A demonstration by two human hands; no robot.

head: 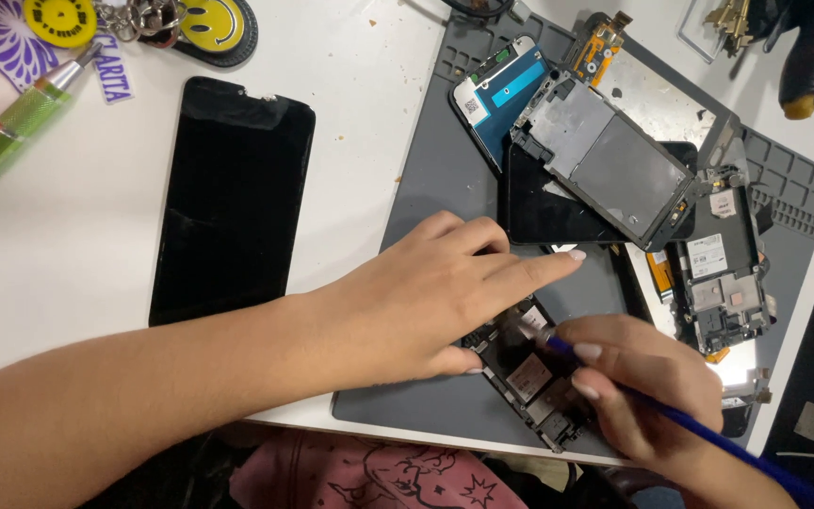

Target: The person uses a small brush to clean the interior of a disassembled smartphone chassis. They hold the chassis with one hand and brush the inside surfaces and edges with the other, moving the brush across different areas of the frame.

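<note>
My left hand (pixel 426 297) lies flat over a small phone circuit board (pixel 529 377) on the grey work mat (pixel 435 170), thumb and fingers pinning it down, index finger stretched to the right. My right hand (pixel 647 396) grips a blue-handled tool (pixel 708 435) like a pen, its tip touching the board near its upper end. The board's upper left part is hidden under my left hand.
Stacked phone parts sit on the mat's far side: a blue-backed screen (pixel 499 94), a metal mid-frame (pixel 605 165), a dark chassis (pixel 723 269). A black phone screen (pixel 233 203) lies on the white table at left. A green-handled tool (pixel 11 132) and keychains (pixel 181 24) lie far left.
</note>
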